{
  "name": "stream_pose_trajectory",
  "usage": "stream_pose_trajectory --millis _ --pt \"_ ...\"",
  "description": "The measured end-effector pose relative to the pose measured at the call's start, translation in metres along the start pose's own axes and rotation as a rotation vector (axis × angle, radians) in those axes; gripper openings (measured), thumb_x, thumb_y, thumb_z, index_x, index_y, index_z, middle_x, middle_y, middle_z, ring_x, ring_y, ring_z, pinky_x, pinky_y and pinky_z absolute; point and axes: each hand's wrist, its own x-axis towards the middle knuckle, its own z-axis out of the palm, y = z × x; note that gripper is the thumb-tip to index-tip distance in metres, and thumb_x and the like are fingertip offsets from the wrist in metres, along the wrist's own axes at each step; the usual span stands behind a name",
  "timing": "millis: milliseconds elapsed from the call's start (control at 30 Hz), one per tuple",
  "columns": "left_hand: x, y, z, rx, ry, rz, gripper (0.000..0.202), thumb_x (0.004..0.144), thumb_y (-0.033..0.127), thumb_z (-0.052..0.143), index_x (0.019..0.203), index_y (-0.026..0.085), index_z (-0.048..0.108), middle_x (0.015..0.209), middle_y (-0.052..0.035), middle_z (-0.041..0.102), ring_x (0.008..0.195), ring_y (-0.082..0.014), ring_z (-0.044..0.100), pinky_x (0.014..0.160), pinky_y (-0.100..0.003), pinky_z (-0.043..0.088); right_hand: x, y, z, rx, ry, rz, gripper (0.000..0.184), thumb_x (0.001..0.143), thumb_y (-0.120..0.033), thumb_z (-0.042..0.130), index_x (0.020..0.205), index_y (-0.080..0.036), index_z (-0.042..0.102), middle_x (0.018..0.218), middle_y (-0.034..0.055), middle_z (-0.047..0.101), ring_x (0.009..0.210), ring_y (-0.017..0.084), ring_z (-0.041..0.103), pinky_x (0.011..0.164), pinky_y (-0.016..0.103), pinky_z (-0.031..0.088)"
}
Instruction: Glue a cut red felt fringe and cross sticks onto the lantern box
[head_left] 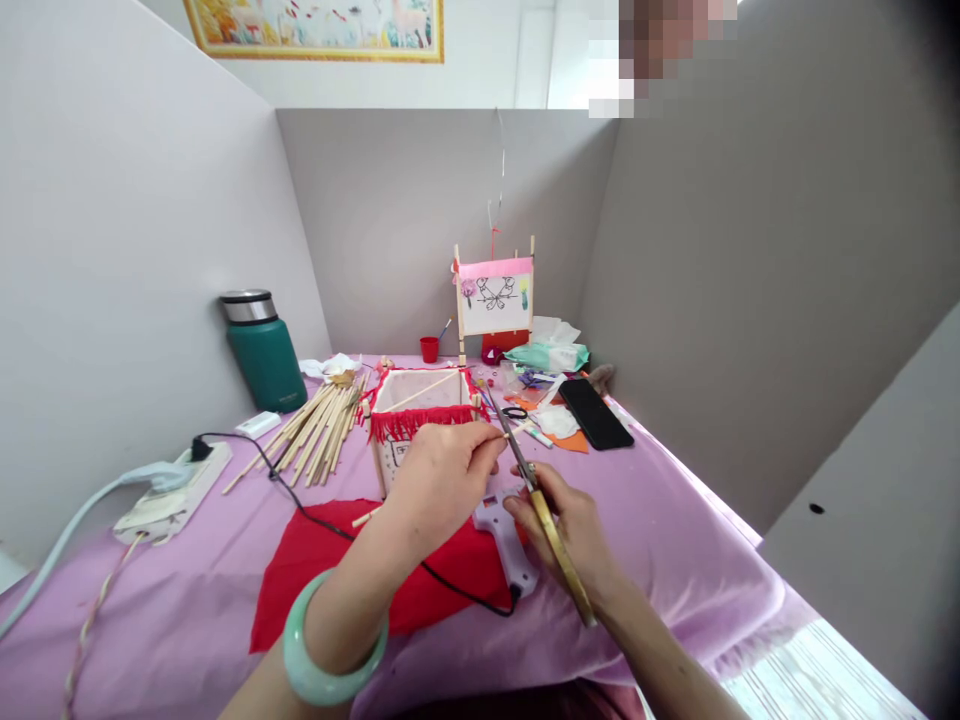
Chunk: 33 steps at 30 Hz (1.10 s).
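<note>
Over red cloth (375, 570), scissors (544, 510) meet the left hand (442, 480)'s stick (514, 430).

A wide, pale green jade bangle (319, 688) circles the bare left forearm (352, 610).

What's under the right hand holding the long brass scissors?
The right hand hovers over a white plastic hot glue gun lying on a red cloth; part of the gun is covered by the hand.

Left hand (442, 480) pinching thin wooden stick (514, 430), right hand (562, 525) long gold scissors (570, 585)
</note>
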Motion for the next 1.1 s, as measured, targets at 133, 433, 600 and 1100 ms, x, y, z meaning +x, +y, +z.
stream_pose_trajectory --millis 133,433,600,1100 --pt "-0.003 -0.001 0.007 0.129 0.087 0.002 0.015 0.087 0.023 0.056 0.089 0.02 0.07 0.08 -0.0019 0.071 0.075 -0.0168 0.066 0.067 -0.026 0.045 0.001 0.0 0.0 0.007 0.005 0.012 0.029 0.08 -0.043 0.06 0.095 -0.019 0.055 0.06 -0.0055 0.047 0.054 0.008 0.041 0.054 0.019 0.036" --pt "-0.002 -0.001 0.004 0.205 0.065 -0.006 0.021 0.089 0.021 0.05 0.086 0.018 0.07 0.076 -0.0038 0.071 0.07 -0.0167 0.065 0.064 -0.025 0.043 0.002 -0.002 -0.002 0.022 -0.062 0.062 0.032 0.08 -0.046 0.06 0.098 -0.02 0.053 0.062 -0.0053 0.049 0.056 0.009 0.044 0.054 0.02 0.037" --pt "0.001 -0.003 -0.007 -0.05 -0.065 -0.014 0.031 0.091 0.022 0.047 0.065 0.016 0.064 0.059 0.0011 0.063 0.055 -0.0099 0.055 0.056 -0.021 0.038 0.0 -0.004 -0.003 0.002 -0.057 0.037 0.03 0.081 -0.045 0.059 0.096 -0.019 0.054 0.066 -0.0036 0.053 0.057 0.01 0.046 0.055 0.02 0.038" --pt "0.002 -0.007 0.002 0.079 0.082 -0.01 0.021 0.089 0.024 0.05 0.089 0.019 0.07 0.076 -0.0032 0.069 0.067 -0.0147 0.06 0.062 -0.024 0.038 0.007 0.0 0.004 -0.023 0.004 -0.012 0.026 0.08 -0.042 0.06 0.089 -0.018 0.054 0.057 -0.0057 0.045 0.052 0.009 0.04 0.052 0.02 0.036"
